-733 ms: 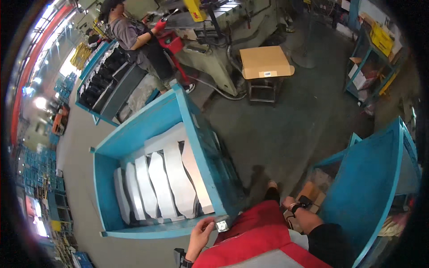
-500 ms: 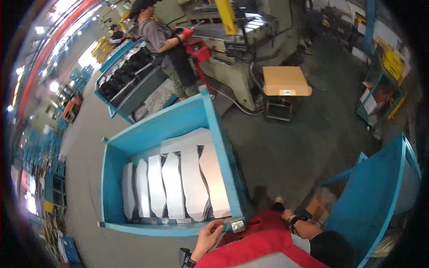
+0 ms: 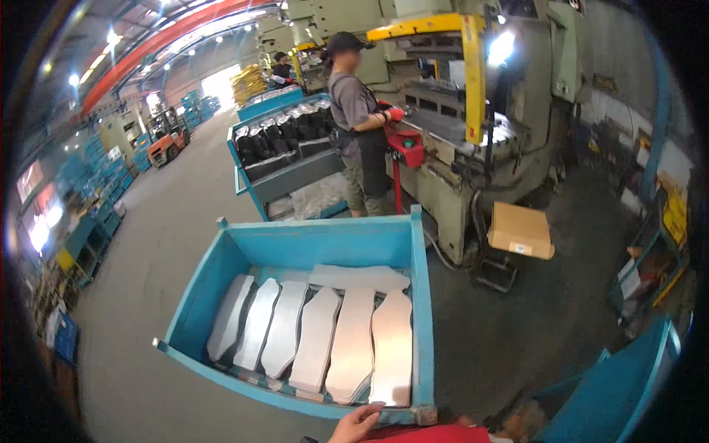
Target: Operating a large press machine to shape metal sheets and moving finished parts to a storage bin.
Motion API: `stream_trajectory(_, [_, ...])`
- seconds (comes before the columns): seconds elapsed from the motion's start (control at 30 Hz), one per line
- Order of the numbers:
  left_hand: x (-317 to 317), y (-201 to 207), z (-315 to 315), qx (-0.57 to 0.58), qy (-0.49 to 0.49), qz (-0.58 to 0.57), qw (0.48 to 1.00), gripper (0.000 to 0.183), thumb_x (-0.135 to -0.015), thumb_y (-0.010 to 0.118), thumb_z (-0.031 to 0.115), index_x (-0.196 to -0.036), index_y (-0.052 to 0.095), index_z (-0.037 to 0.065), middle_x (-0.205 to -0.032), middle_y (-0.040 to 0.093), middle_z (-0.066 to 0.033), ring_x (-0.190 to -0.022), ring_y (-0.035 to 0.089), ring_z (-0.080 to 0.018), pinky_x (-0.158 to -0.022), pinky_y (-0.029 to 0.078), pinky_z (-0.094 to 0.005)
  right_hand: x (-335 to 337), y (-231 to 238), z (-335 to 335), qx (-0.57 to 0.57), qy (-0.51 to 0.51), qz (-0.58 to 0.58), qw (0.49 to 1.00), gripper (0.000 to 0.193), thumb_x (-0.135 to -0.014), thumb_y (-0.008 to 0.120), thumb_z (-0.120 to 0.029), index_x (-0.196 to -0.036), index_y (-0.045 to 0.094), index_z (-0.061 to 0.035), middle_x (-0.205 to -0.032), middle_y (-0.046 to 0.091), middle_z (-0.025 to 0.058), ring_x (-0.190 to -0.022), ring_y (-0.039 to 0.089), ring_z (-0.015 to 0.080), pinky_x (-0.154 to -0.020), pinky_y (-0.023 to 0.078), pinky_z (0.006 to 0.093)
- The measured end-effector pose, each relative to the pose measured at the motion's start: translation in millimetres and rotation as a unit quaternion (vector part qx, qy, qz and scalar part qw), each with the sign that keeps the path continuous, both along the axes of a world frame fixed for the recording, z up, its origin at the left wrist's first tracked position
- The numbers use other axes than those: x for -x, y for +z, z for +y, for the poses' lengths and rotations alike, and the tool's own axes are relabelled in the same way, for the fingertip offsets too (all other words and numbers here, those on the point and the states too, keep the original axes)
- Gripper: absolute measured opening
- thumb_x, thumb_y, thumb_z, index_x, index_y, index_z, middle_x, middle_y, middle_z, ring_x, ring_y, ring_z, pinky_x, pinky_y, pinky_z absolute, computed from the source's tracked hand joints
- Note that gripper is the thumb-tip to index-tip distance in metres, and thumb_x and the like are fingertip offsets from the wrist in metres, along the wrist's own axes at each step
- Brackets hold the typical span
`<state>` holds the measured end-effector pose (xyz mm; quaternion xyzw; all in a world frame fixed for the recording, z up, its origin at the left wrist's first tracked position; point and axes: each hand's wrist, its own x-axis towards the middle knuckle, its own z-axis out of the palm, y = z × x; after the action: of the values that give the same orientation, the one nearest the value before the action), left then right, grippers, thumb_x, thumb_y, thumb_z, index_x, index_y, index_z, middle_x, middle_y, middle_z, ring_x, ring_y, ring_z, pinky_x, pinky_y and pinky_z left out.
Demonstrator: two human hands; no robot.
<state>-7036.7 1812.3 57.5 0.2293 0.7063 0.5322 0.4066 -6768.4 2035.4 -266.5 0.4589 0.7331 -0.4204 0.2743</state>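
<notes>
A blue metal bin [image 3: 425, 317] stands right in front of me. Inside it, several stacks of flat, wavy-edged metal plates [image 3: 314, 343] are set side by side, and one more stack [image 3: 358, 277] lies crosswise along the far side. At the bottom edge, my left hand [image 3: 357, 426] is closed on the bin's near rim, close to the right corner, fingers over the top. Its fingertips are beside the nearest plate stack. My right hand is out of the picture. A red garment [image 3: 436, 434] shows beside my left hand.
A person [image 3: 358, 111] in red gloves stands at a large press [image 3: 450, 118] beyond the bin. Behind that person is another blue bin [image 3: 295, 162] with black parts. A cardboard box [image 3: 521, 229] sits on a stand at right. Another blue bin [image 3: 628, 391] is at lower right; a forklift [image 3: 168, 140] stands far left.
My view has tilted up and turned, so the bin and press sit lower and further right. My left hand stays at the rim. My right hand has left the picture.
</notes>
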Motion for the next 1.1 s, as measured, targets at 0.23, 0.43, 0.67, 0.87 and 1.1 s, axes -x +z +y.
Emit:
stream_trajectory(0.23, [82, -8, -29, -0.006, -0.036, -0.048, 0.998, 0.027, -0.086, 0.055, 0.024, -0.106, 0.058, 0.007, -0.089, 0.060, -0.0036, -0.075, 0.054, -0.0131, -0.065, 0.045, -0.0256, 37, -3, -50, -0.022, -0.037, 0.046, 0.998, 0.037, -0.074, 0.058, -0.026, -0.103, 0.057, -0.0040, -0.077, 0.060, 0.0179, -0.068, 0.057, 0.0346, -0.061, 0.045, 0.0424])
stream_trajectory(0.43, [181, 14, -28, 0.007, -0.153, -0.003, 0.988, 0.024, -0.087, 0.054, 0.011, -0.107, 0.054, -0.002, -0.096, 0.060, -0.0057, -0.089, 0.054, -0.0103, -0.077, 0.042, -0.0219, 106, 6, -121, -0.151, -0.080, 0.103, 0.980, 0.037, -0.073, 0.058, -0.022, -0.105, 0.055, -0.0043, -0.071, 0.058, 0.0178, -0.062, 0.055, 0.0353, -0.058, 0.043, 0.0440])
stream_trajectory(0.67, [213, 4, -81, 0.069, -0.307, -0.039, 0.948, 0.022, -0.087, 0.052, 0.009, -0.105, 0.055, -0.003, -0.095, 0.060, -0.0085, -0.086, 0.056, -0.0145, -0.078, 0.043, -0.0247, 191, 67, -269, -0.249, -0.232, 0.242, 0.909, 0.038, -0.073, 0.058, -0.019, -0.107, 0.052, -0.0047, -0.064, 0.056, 0.0176, -0.055, 0.053, 0.0360, -0.054, 0.041, 0.0456])
stream_trajectory(0.87, [206, 4, -120, 0.050, -0.362, -0.016, 0.931, 0.021, -0.087, 0.053, 0.009, -0.103, 0.056, -0.004, -0.093, 0.060, -0.0082, -0.085, 0.056, -0.0141, -0.078, 0.043, -0.0251, 176, 130, -266, -0.318, -0.509, 0.179, 0.780, 0.083, -0.075, 0.049, -0.003, -0.140, -0.001, -0.0139, -0.073, 0.057, 0.0202, -0.065, 0.055, 0.0386, -0.059, 0.042, 0.0442])
stream_trajectory(1.1, [235, -14, -248, 0.094, -0.328, 0.071, 0.937, 0.022, -0.086, 0.054, 0.012, -0.106, 0.058, 0.004, -0.099, 0.061, -0.0109, -0.090, 0.057, -0.0167, -0.080, 0.043, -0.0246, 212, 212, -268, -0.311, -0.514, 0.263, 0.755, 0.075, -0.077, 0.046, -0.001, -0.140, 0.009, -0.0199, -0.101, 0.055, 0.0250, -0.089, 0.055, 0.0402, -0.077, 0.043, 0.0432])
